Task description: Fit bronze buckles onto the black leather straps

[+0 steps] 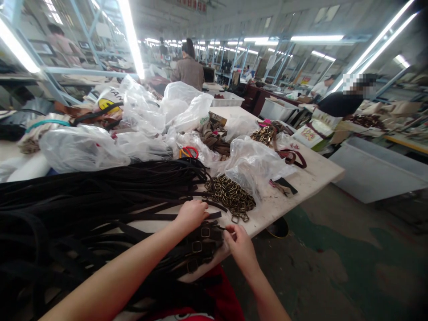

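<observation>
My left hand (pixel 192 217) is closed over a black strap (pixel 214 215) near the table's front edge, its fingertips pressed down around it. To its right, my right hand (pixel 239 244) pinches the thin dark end of a strap between thumb and fingers. Just below both hands, black straps with square brass-coloured buckles (pixel 197 246) lie side by side. Beyond my fingers sits a heap of loose metal buckles (pixel 230 195). Long black straps (pixel 83 189) spread in a thick bundle across the left side of the table.
Clear plastic bags (pixel 252 158) and red-orange scissors (pixel 189 152) lie behind the straps on the white table (pixel 310 176). A grey plastic bin (pixel 371 171) stands to the right. A co-worker in a dark top (pixel 337 104) is beyond the table; another person (pixel 190 69) is further back.
</observation>
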{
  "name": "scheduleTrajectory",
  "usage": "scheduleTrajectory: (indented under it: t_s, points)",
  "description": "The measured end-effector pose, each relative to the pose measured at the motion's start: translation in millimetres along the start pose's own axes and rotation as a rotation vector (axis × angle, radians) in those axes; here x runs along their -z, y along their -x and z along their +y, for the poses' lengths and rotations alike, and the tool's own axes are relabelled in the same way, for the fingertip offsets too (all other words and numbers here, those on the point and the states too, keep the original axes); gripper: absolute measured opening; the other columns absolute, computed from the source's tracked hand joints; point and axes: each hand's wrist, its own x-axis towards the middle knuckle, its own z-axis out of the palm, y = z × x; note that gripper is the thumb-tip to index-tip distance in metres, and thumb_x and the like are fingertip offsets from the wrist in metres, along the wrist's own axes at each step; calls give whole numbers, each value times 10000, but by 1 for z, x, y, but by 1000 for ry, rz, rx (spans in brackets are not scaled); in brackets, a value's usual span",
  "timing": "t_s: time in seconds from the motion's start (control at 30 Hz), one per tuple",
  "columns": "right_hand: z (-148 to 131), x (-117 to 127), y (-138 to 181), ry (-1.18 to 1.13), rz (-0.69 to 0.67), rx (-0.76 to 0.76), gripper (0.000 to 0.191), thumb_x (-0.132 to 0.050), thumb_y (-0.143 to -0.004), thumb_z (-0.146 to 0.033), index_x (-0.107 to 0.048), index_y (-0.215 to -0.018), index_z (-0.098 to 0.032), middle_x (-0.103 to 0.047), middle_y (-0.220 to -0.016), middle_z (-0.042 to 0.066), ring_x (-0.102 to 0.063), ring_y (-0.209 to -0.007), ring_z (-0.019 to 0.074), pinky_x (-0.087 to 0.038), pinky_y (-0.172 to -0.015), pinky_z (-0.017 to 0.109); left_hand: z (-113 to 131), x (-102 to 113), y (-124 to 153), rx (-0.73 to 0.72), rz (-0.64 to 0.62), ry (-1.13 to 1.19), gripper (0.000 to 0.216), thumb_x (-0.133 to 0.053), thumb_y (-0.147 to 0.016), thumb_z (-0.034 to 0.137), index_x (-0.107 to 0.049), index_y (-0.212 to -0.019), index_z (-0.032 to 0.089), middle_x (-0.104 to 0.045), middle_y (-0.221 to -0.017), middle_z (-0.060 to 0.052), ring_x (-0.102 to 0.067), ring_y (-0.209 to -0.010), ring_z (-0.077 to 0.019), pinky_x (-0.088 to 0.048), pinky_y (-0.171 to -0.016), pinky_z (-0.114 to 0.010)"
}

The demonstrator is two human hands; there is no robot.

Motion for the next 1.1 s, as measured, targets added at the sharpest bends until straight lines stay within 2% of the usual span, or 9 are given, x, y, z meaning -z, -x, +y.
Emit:
scheduleTrajectory:
  t_s: [0.1, 0.2, 0.33, 0.47, 0.53, 0.73, 0.9, 1.1]
  points:
    - [8, 13, -7, 76, 90, 5, 207, -517, -752, -334, -584, -893, -197, -574, -861, 54, -513, -649, 180, -395, -680, 315, -3, -11, -12, 47, 0, 21, 117, -615, -682, 244, -609, -761, 157, -609, -857, -101, -553, -849, -251, -382, -729, -316]
    - [17, 24, -18, 233, 127, 25, 191, -454, -791, -302, -566, -892, -183, -565, -873, 63, -525, -684, 183, -387, -690, 307, -4, -15, -9, 69, -4, 74, 112, -544, -732, 240, -589, -805, 169, -621, -831, -73, -570, -796, -211, -391, -683, -276]
    - [18, 26, -33, 502, 55, 53, 160, -431, -817, -254, -569, -866, -189, -554, -862, 51, -538, -749, 176, -367, -658, 266, -2, -8, -1, 98, -26, 190, 204, -446, -789, 267, -573, -930, 192, -642, -837, -33, -583, -749, -167, -383, -616, -231]
    - [11, 20, -41, 682, -69, 102, 72, -514, -787, -216, -586, -784, -207, -545, -833, 33, -541, -762, 164, -352, -669, 246, 2, -1, 7, 135, -73, 388, 216, -461, -751, 323, -611, -796, 174, -634, -729, -2, -557, -663, -154, -361, -566, -227]
    - [9, 20, -43, 705, -88, 120, 50, -537, -777, -200, -581, -801, -206, -543, -849, 33, -544, -781, 165, -355, -688, 243, 3, 0, 12, 147, -79, 432, 236, -456, -742, 344, -611, -756, 166, -619, -691, 6, -537, -631, -149, -354, -555, -229]
    - [9, 21, -50, 726, -81, 86, 178, -573, -776, -250, -562, -938, -178, -534, -943, 67, -551, -839, 185, -359, -712, 249, 4, -1, 21, 150, -82, 513, 265, -448, -741, 382, -595, -732, 162, -590, -641, 16, -506, -599, -142, -339, -541, -228]
    - [11, 19, -57, 701, -93, 35, 93, -547, -792, -242, -573, -828, -160, -553, -865, 70, -558, -773, 179, -350, -663, 253, 2, -6, 23, 198, -84, 561, 256, -454, -734, 387, -571, -716, 160, -553, -582, 29, -479, -548, -129, -332, -518, -222]
    - [11, 21, -59, 669, -126, 58, 60, -546, -768, -187, -551, -710, -171, -565, -780, 53, -553, -740, 182, -339, -642, 261, 7, -4, 27, 224, -82, 593, 236, -421, -752, 379, -514, -694, 170, -541, -560, 33, -505, -506, -125, -338, -477, -215]
